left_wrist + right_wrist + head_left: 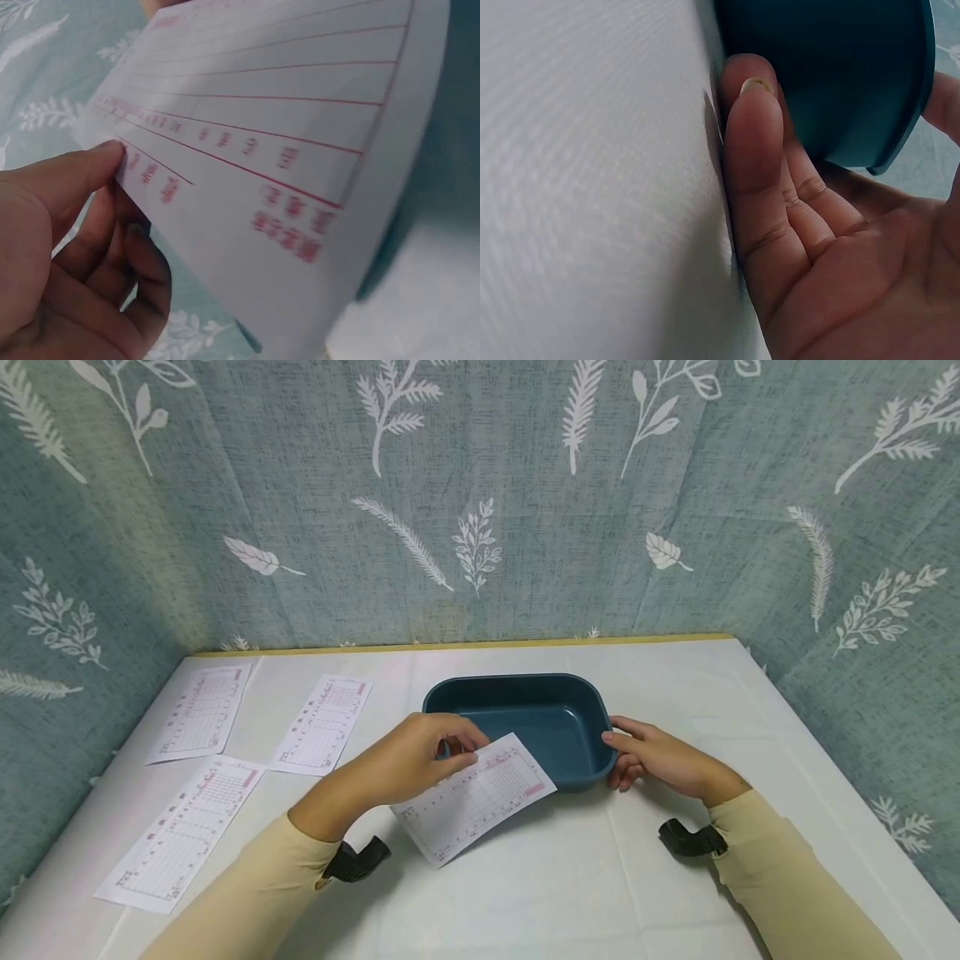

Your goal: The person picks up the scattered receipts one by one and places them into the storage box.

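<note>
My left hand [420, 760] pinches a white printed sheet [480, 802] by its upper edge, thumb on the printed face. Red lines and rows of small print cover the sheet, seen close in the left wrist view. Tilted, it overlaps the front left of a dark blue plastic tub [517, 691]. At the tub's right end my right hand [660, 758] holds it, the thumb at the rim and the other fingers low against the outer wall. In the right wrist view those fingers [757, 150] lie along the white tabletop beside the tub.
Three similar printed sheets lie at the left of the white table [570, 893]: a back left sheet [201, 712], another sheet [322, 723] to its right, and a nearer sheet [180, 835]. A leaf-patterned cloth wall [315, 593] encloses the back and sides.
</note>
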The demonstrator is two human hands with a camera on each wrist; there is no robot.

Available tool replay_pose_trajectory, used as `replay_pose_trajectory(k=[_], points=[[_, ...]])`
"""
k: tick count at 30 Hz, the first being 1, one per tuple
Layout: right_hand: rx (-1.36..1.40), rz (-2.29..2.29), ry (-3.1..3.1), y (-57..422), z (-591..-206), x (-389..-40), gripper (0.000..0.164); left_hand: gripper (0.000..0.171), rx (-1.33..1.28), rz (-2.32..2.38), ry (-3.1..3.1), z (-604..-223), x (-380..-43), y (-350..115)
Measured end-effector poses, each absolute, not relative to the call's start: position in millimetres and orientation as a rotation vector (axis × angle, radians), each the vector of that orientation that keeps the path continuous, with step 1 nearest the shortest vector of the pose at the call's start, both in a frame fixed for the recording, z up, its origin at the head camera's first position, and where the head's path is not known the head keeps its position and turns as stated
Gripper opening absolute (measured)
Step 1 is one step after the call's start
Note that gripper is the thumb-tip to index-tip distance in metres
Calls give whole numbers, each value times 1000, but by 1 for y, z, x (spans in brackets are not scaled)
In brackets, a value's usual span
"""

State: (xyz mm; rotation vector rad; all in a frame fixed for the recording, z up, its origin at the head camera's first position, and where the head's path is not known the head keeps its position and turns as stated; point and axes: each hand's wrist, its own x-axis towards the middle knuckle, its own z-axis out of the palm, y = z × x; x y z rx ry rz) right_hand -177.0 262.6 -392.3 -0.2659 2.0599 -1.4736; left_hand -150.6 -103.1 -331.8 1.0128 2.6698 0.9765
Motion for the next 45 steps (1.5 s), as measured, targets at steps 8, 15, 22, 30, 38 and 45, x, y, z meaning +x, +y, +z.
replay_pose_trajectory(k=[8, 15, 22, 30, 38, 45], points=[[-273, -1485, 2054, 261, -393, -178, 72, 8, 923, 1011, 2671, -338, -158, -102], [-285, -1465, 2065, 263, -394, -179, 71, 6, 889, 1014, 2661, -341, -166, -101], [-277, -1455, 2083, 263, -393, -180, 71, 5, 888, 1018, 2686, -347, -179, -99], [-274, -1460, 2070, 262, -392, -179, 71, 4, 888, 995, 2711, -355, -193, -94], [-268, -1463, 2069, 264, -393, -180, 71, 4, 871, 961, 2727, -362, -206, -91], [-270, -1474, 2054, 264, -393, -179, 70, 4, 865, 932, 2771, -364, -215, -88]])
